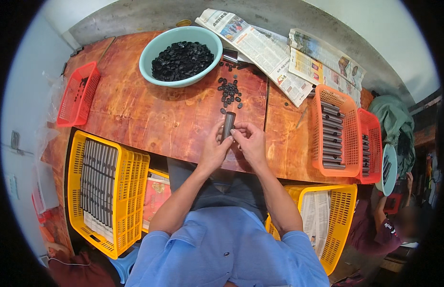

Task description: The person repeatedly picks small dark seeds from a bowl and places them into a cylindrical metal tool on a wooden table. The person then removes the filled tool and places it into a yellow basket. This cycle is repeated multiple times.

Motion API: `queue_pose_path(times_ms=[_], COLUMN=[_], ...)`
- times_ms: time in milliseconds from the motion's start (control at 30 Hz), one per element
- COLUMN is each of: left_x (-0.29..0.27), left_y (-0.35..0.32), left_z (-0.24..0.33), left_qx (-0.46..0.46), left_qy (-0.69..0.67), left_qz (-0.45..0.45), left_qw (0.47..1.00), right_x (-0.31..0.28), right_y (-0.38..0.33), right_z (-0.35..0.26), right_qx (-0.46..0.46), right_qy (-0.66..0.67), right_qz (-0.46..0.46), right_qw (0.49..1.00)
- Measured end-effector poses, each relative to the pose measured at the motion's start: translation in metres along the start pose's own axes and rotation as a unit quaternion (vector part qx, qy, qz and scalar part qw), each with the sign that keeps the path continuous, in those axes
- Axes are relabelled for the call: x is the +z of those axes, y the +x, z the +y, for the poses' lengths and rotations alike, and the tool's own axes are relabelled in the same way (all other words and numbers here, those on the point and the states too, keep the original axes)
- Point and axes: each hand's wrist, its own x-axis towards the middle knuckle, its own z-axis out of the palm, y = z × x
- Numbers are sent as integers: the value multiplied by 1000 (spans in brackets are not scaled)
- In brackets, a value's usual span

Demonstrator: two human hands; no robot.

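My left hand (214, 149) is closed around a short dark grey-brown tube (228, 125), held nearly upright above the front edge of the wooden table. The fingertips of my right hand (251, 144) pinch against the tube's right side. Whether a small piece sits between those fingers cannot be seen. Just beyond the tube lies a loose cluster of small black oval pieces (228, 92). A pale turquoise basin (182, 83) stands further back to the left, holding a heap of similar black pieces (183, 60).
Newspapers (262, 52) cover the back right. An orange basket (318, 143) of tubes and a red basket (375, 176) stand right; another red basket (90, 76) is far left. Yellow crates (132, 191) flank me below table height. A co-worker (375, 229) sits at right.
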Motion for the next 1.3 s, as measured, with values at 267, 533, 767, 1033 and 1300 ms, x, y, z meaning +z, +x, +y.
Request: queue_pose_path(times_ms=[267, 533, 767, 1033, 1300], left_x=[-23, -29, -31, -31, -31], left_y=[2, 1, 1, -2, -1], left_z=[1, -8, -13, -15, -17], left_qx=[-143, -157, -157, -146, -135], left_qy=[-214, -253, -285, -302, -304], left_qz=[-7, -43, -50, -55, -67], left_qw=[966, 954, 944, 940, 941], right_x=[-33, -52, -41, -39, -28], right_y=[18, 31, 22, 25, 15], right_z=[-2, 20, 13, 19, -3], right_qx=[-319, -308, -155, -211, -147], right_qy=[-433, -411, -423, -433, -313], right_qz=[44, 20, 50, 60, 6], right_qw=[842, 858, 891, 874, 938])
